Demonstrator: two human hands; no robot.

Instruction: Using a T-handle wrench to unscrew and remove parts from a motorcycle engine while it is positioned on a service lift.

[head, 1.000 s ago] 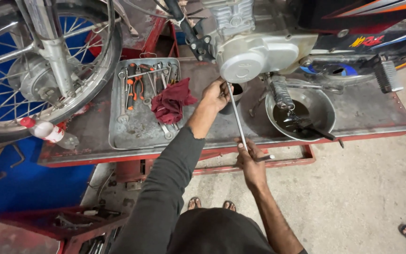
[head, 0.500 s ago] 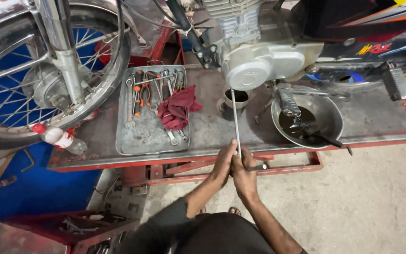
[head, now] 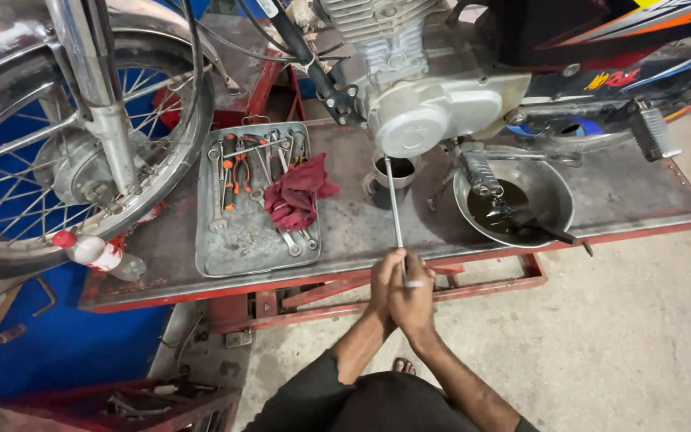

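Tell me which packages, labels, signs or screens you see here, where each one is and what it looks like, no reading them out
Plastic bottle: lying at the platform's left end under the front wheel; clear, red cap, red and white label band.
Sticker: on the motorcycle's dark side panel, upper right; small yellow lettering decal.
Body graphics: top right; orange, red and white stripes.
No signs or screens in view.
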